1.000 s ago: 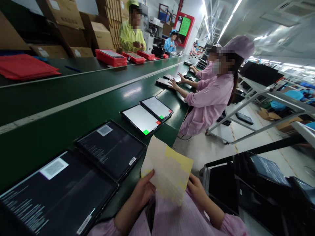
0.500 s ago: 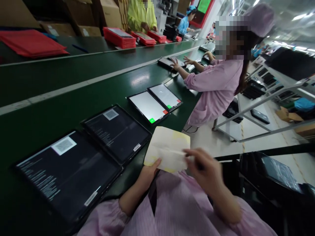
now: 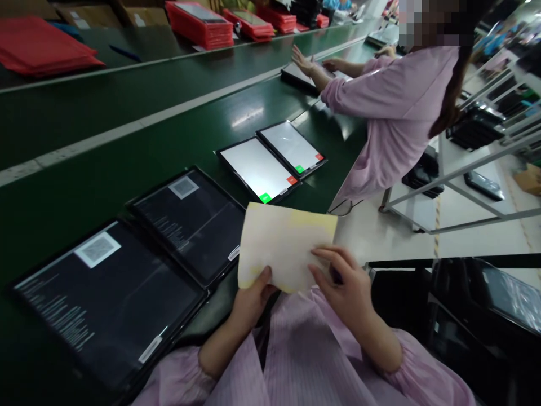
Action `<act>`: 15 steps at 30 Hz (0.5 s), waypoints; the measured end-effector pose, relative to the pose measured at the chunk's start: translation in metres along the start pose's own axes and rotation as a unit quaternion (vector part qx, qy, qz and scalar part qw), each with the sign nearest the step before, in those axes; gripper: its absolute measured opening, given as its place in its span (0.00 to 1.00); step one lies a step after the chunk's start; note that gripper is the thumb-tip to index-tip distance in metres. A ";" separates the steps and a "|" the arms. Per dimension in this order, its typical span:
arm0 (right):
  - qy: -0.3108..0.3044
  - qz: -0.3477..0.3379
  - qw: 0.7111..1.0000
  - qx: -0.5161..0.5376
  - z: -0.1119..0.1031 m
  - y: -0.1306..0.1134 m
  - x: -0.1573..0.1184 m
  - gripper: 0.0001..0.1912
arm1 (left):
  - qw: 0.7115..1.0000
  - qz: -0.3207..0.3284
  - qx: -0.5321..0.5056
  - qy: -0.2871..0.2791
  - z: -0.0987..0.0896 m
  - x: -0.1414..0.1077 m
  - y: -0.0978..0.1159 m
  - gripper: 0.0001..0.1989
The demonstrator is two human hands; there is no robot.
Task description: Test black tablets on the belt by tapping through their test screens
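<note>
A pale sheet of paper with yellow patches (image 3: pixel 283 242) is held up in front of my body. My left hand (image 3: pixel 253 296) grips its lower left corner, thumb on top. Over the sheet's right part is my right hand (image 3: pixel 344 282), its thumb and fingers apart, fingertips at the paper's surface. To the left, two tablets with dark screens, the nearer (image 3: pixel 114 304) and the farther (image 3: pixel 190 220), show a square code and lines of text. Beyond the sheet lie two tablets with white screens, one (image 3: pixel 257 169) beside the other (image 3: pixel 291 146), each with green and red corner squares.
A person in a pink coat (image 3: pixel 393 96) works at the green bench (image 3: pixel 169 118) ahead. Red sleeves (image 3: pixel 42 48) lie across the bench. At right stand a white rack (image 3: pixel 477 203) and black devices in plastic (image 3: pixel 511 293).
The view has shifted down and right. My right hand, blurred before, now rests nearer the middle of the sheet with its fingers spread more. The person in pink has shifted hands over a device.
</note>
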State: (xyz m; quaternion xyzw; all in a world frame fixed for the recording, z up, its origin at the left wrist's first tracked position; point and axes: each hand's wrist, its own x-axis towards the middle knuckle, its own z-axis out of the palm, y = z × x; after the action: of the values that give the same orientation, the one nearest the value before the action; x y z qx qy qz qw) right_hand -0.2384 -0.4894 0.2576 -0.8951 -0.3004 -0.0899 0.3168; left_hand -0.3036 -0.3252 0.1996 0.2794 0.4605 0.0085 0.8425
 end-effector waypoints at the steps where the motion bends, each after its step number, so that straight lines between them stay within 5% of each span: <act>1: 0.016 0.019 1.000 -0.001 -0.006 0.002 0.000 0.12 | 1.000 -0.001 -0.012 0.007 0.002 0.000 0.002 0.22; 5: -0.042 0.121 0.989 0.076 -0.020 0.009 -0.006 0.14 | 0.999 -0.014 -0.050 0.014 -0.001 0.003 0.006 0.24; 8: -0.067 0.160 0.974 0.149 -0.019 0.006 -0.011 0.15 | 0.996 -0.013 -0.060 -0.058 -0.013 0.009 -0.002 0.28; 12: -0.039 0.131 0.975 0.176 -0.010 -0.002 -0.014 0.11 | 0.977 -0.002 0.021 -0.211 -0.028 0.010 -0.018 0.37; 15: -0.056 0.087 0.979 0.173 -0.007 -0.006 -0.017 0.05 | 0.969 0.000 0.088 -0.233 -0.028 0.006 -0.022 0.32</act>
State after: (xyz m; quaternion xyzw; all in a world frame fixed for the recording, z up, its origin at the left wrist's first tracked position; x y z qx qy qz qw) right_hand -0.2558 -0.4977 0.2601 -0.8530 -0.2495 0.0422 0.4564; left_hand -0.3278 -0.3290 0.1727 0.3462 0.2506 -0.0975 0.8988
